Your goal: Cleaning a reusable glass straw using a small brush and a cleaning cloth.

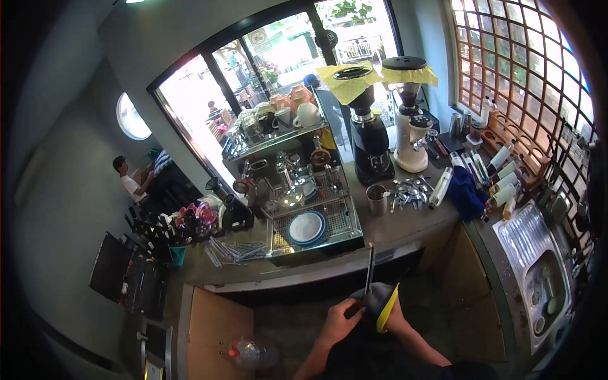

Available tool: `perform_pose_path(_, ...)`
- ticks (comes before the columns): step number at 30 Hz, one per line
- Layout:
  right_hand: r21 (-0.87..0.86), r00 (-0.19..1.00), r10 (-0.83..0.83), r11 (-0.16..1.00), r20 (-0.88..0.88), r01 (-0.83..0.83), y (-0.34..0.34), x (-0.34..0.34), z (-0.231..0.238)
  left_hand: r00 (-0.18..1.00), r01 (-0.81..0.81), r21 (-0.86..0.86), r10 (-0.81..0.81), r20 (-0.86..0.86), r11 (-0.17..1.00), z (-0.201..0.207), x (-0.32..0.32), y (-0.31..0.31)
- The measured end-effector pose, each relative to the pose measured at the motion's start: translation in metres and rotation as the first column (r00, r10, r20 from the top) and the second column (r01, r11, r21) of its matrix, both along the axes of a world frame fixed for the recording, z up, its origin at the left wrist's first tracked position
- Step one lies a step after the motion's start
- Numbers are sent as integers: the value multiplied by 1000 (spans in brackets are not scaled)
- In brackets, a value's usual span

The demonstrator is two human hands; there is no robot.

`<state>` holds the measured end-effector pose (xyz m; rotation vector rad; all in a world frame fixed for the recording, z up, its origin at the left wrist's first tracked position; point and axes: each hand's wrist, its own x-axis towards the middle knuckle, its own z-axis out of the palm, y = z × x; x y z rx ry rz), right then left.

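Observation:
Low in front of me, over the space below the counter, my left hand (342,322) has its fingers closed at the lower end of a slim, upright metal piece of cutlery (370,266). Its exact kind is too small to tell. Beside it my right hand (396,318) is closed on a dark grey cloth (379,297) with a yellow edge. The cloth bunches against the cutlery's lower part and hides most of the right fingers.
Slim silver cutlery (237,250) lies on the left counter. An espresso machine (294,180) carries plates (307,227) and cups. Further right are grinders (370,142), a metal cup (377,199), spoons (415,192), bottles (441,185), a blue cloth (467,191) and a sink (538,266). A plastic bottle (256,353) sits low left.

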<state>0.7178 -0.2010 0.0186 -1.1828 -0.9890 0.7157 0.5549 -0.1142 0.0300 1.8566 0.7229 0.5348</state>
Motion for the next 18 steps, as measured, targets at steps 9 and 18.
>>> perform_pose_path(9, 90, 995, -10, 996, -99, 19, -1, -13, -8, 994, 49, -173, -65, -90, 984, -17, -16, -1)
perform_pose_path(18, -75, 915, 106, 986, -388, -146, 1, -19, 8, 997, -63, -215, 70, 24, 975, -33, -24, -1)
